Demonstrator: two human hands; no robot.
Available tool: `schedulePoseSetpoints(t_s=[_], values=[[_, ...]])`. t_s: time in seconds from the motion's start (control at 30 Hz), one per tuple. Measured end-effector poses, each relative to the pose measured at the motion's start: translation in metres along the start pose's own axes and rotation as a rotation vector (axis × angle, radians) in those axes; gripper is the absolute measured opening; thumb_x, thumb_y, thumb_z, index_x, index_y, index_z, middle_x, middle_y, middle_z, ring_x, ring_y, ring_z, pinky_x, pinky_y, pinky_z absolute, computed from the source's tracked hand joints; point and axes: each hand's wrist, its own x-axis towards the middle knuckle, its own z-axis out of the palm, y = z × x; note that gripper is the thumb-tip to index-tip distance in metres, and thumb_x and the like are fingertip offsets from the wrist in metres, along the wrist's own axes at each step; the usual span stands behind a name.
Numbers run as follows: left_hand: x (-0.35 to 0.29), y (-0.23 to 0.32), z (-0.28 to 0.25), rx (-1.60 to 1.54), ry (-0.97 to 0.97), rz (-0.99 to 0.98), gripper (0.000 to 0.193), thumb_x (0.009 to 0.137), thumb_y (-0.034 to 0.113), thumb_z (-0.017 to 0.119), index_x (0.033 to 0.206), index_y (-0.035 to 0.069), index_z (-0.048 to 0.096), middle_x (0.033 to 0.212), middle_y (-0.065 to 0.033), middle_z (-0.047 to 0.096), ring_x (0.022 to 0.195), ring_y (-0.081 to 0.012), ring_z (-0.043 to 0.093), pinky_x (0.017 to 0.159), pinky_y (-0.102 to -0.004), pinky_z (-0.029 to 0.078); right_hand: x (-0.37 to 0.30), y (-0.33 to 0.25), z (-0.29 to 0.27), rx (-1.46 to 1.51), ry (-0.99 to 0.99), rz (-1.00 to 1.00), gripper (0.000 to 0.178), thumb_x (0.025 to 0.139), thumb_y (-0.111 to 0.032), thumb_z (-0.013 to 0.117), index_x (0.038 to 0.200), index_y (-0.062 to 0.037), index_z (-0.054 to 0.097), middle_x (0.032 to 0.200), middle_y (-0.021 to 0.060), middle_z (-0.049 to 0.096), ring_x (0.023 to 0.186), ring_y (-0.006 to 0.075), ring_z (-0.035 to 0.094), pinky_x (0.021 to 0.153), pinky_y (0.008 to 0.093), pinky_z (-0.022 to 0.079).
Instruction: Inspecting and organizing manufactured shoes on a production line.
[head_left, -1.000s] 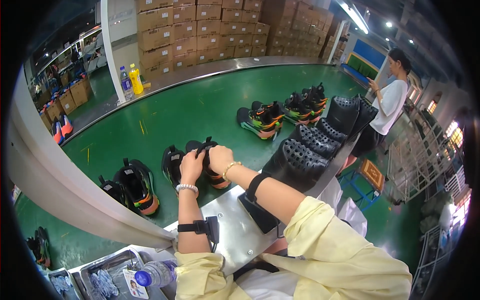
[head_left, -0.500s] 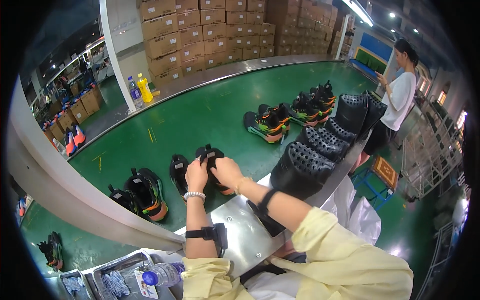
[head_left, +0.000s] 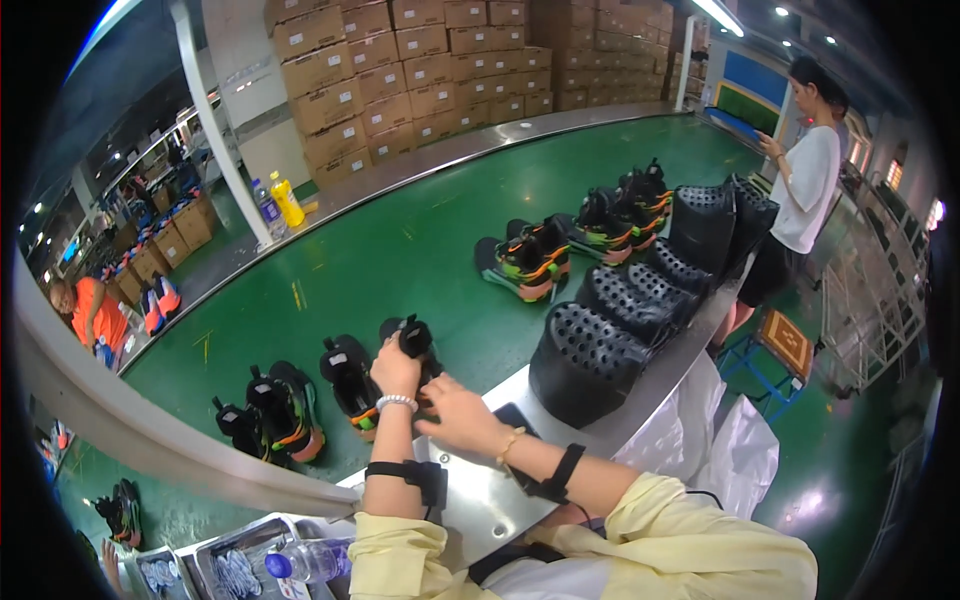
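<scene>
My left hand (head_left: pixel 396 370) grips the heel collar of a black sneaker (head_left: pixel 412 335) on the green conveyor belt. My right hand (head_left: pixel 460 415) is at the near side of that sneaker, its fingers bent and spread with nothing seen in them. My hands partly cover the shoe. Just left of it stands a matching black sneaker (head_left: pixel 350 378) with an orange sole. Farther left sits another pair of black sneakers (head_left: pixel 284 405) with green and orange edges.
Black perforated shoe-shaped pieces (head_left: pixel 590 355) line the bench edge at my right. Beyond them are more sneakers (head_left: pixel 525 262) on the belt (head_left: pixel 400 250). A water bottle (head_left: pixel 310 562) lies by metal trays at lower left. One person stands at right; another is at far left.
My right hand has come off the sneaker's collar and moved down toward me. My left hand stays on the shoe. The view has shifted slightly, and an orange-clad person appears at far left.
</scene>
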Motion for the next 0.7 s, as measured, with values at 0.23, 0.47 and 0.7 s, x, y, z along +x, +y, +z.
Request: schedulePoseSetpoints(t_s=[0.23, 0.47, 0.7], values=[[0.028, -0.015, -0.017, 0.097, 0.032, 0.006, 0.05, 0.064, 0.027, 0.082, 0.11, 0.014, 0.068, 0.098, -0.0173, 0.07, 0.093, -0.0368, 0.067, 0.084, -0.045, 0.054, -0.019, -0.03, -0.048, 0.106, -0.22, -0.285, 0.057, 0.082, -0.027, 0.065, 0.128, 0.0003, 0.047, 0.122, 0.0194, 0.053, 0.112, 0.0366, 0.055, 0.091, 0.0433, 0.049], [0.064, 0.127, -0.057, -0.261, 0.157, 0.46, 0.065, 0.077, 0.013, 0.072, 0.135, 0.0, 0.045, 0.131, -0.0196, 0.053, 0.121, -0.0346, 0.052, 0.103, -0.042, 0.041, -0.137, -0.006, -0.298, 0.478, 0.09, -0.342, 0.032, 0.086, -0.016, 0.067, 0.116, -0.0034, 0.063, 0.081, 0.0054, 0.069, 0.072, 0.0209, 0.067, 0.069, 0.0298, 0.053], [0.114, 0.351, 0.05, -0.257, -0.648, 0.976, 0.052, 0.087, 0.022, 0.068, 0.134, 0.008, 0.051, 0.14, -0.0098, 0.049, 0.118, -0.0266, 0.055, 0.099, -0.0391, 0.046, -0.189, 0.104, -0.297, 0.448, 0.849, 0.208, 0.014, 0.092, -0.007, 0.057, 0.094, 0.001, 0.068, 0.065, 0.0031, 0.065, 0.058, 0.0081, 0.062, 0.055, 0.0225, 0.045]])
